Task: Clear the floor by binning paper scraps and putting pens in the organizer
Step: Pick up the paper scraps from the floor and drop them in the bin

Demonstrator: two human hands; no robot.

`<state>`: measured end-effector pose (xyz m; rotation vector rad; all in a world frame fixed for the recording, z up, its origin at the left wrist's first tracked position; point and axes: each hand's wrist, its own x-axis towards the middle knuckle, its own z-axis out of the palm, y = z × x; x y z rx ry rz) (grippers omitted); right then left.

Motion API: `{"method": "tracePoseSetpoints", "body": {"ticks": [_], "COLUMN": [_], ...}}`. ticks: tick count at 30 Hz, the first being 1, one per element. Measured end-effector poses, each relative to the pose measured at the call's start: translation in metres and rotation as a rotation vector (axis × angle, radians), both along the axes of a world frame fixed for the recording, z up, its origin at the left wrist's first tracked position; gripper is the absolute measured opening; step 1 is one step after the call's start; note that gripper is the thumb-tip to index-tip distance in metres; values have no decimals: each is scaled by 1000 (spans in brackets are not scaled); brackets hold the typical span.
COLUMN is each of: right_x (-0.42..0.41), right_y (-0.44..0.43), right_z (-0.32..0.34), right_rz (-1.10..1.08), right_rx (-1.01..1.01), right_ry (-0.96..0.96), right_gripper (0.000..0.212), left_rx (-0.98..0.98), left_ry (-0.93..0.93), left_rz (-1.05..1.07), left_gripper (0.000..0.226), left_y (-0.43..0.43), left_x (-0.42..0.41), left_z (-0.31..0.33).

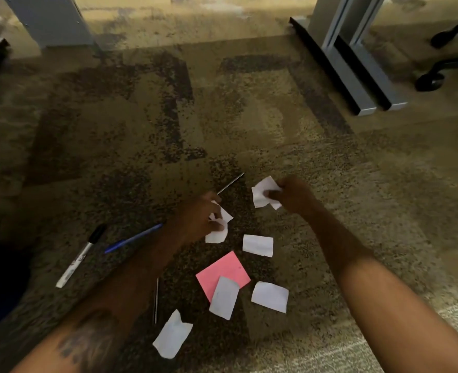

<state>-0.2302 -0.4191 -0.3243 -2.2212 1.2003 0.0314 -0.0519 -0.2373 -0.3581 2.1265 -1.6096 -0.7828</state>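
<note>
Grey desk legs (357,63) stand at the far right of the patterned carpet (115,117), with a chair base (443,63) beyond them. On the carpet near the left forearm lie a marker (81,255) and a blue pen (133,238); a thin metal rod (230,183) pokes out past the left hand (198,216), and what may be another rod (156,300) lies partly under that arm. The left hand's fingers are closed on a crumpled white scrap (218,227). The right hand (292,193) pinches another white scrap (263,193), which sticks out to its left. Below and between the hands, four loose white scraps (258,245) lie around a pink note (226,270), one overlapping its lower edge.
</note>
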Motion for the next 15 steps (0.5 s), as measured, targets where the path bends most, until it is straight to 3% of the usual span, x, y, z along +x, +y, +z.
{"method": "tracePoseSetpoints", "body": {"ticks": [6, 15], "right_x": [22, 13], "right_y": [7, 13], "right_z": [-19, -26], "right_rz": [259, 24], "right_rx": [-58, -146], "right_ry": [163, 18], "right_gripper": [39, 27], "left_rx": [188, 168], "left_ry": [-166, -208], "left_rz": [-309, -199], "left_gripper": [33, 35], "left_y": [-27, -13], "left_x": [10, -1], "left_z": [-20, -35]}}
